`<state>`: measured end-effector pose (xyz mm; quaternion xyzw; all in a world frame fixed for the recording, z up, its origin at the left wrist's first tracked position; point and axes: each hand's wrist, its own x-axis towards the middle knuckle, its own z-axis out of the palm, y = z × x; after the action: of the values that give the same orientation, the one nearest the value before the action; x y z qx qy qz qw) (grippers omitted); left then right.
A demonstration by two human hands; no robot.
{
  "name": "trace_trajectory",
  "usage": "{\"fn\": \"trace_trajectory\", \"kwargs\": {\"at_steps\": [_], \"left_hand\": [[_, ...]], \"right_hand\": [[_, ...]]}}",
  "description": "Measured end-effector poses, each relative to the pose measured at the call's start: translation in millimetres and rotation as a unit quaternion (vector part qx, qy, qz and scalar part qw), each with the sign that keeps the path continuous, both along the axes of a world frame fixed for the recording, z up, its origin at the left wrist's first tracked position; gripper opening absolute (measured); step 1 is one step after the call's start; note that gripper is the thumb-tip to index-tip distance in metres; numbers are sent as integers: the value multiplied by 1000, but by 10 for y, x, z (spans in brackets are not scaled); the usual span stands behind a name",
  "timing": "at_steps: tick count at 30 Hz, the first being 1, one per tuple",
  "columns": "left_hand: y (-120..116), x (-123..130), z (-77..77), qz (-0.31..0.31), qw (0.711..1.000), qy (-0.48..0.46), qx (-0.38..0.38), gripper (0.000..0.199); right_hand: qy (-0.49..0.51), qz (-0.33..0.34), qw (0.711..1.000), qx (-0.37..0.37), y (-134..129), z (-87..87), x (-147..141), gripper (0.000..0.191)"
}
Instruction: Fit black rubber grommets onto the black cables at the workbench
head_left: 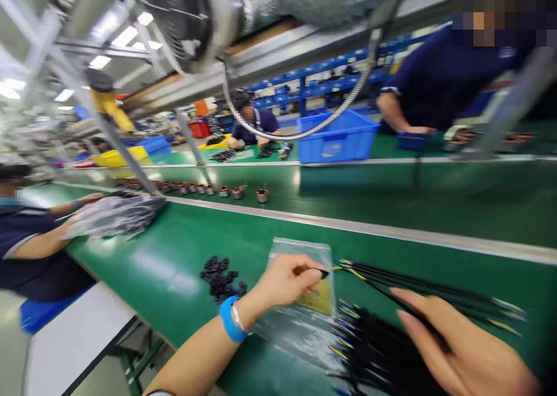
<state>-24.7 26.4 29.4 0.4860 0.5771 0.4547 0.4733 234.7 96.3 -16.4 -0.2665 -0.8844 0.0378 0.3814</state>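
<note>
Pinched nearly closed, my left hand (292,283) has a small black piece (322,273) at its fingertips, above a clear plastic bag (296,326); my right hand (456,344), partly open, holds a black cable (391,298) between thumb and fingers. Near them I see a bundle of cables (383,349) and a pile of black parts (221,277). Beyond runs a row of motor parts (210,190) (copper-toned inside), then a blue bin (337,137).

Right of the bin (337,139), a person (439,76) is cut off above. Nearer than it, the blurred right hand (463,341) partly hides a cable (387,294); the left hand (287,280) covers most of a black piece (324,273).
</note>
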Motion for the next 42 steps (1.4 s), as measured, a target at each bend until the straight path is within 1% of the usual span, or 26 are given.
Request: {"fn": "trace_trajectory", "kwargs": {"at_steps": [1,3,5,8,11,14,16,17,18,19,20,21,23,24,25,26,27,28,29,31,36,39,42], "left_hand": [[-9,-6,-31,3,999,35,12,27],[-24,-38,-109,5,984,170,43,18],[-44,-62,-191,-17,956,285,67,15],[-81,-44,-297,-71,905,400,124,15],[-89,38,-361,-96,850,486,181,16],[-61,148,-357,-116,800,554,200,14],[-37,207,-325,-137,781,577,196,16],[-25,225,-307,-145,780,578,191,17],[-15,234,-293,-150,787,569,185,17],[-7,235,-282,-151,804,548,178,16],[-1,228,-277,-144,833,508,168,14],[3,216,-277,-130,873,445,150,12],[0,186,-281,-83,960,257,81,9],[-6,173,-281,-55,987,145,37,10],[-16,166,-276,-31,999,40,-4,13],[-27,165,-266,-11,998,-51,-36,17],[-41,171,-250,3,991,-120,-54,20],[-54,183,-230,13,983,-170,-63,23],[-67,198,-208,19,976,-205,-66,24],[-89,230,-169,23,967,-245,-70,27],[-119,253,-148,29,964,-256,-66,26],[-134,233,-167,28,969,-238,-52,24],[-146,217,-171,12,976,-214,-32,24]], "right_hand": [[-17,3,1000,-2,-26,53,27,28],[-30,2,1000,-10,-47,145,30,26],[-36,-2,999,-23,-53,196,2,25],[-41,2,998,-37,-81,213,-35,25],[-37,19,998,-48,-126,223,-59,25],[-27,34,998,-53,-171,261,-88,24],[-16,40,998,-53,-198,291,-107,23],[-10,43,998,-54,-210,303,-113,22],[-6,44,997,-57,-221,311,-116,21],[-5,43,997,-61,-232,316,-116,21],[-5,41,997,-66,-242,316,-114,21],[-6,40,997,-70,-253,312,-110,22],[-15,43,996,-76,-274,295,-105,28],[-20,46,996,-75,-284,283,-106,30],[-25,49,996,-73,-294,271,-110,32],[-31,51,996,-69,-304,259,-117,33],[-36,53,996,-65,-312,249,-126,32],[-38,52,996,-62,-319,242,-135,31],[-40,52,996,-61,-325,237,-143,31],[-44,52,996,-62,-334,237,-154,31],[-61,52,995,-64,-348,256,-156,31],[-62,45,995,-60,-347,259,-154,32],[-59,28,996,-60,-341,267,-152,34]]}}
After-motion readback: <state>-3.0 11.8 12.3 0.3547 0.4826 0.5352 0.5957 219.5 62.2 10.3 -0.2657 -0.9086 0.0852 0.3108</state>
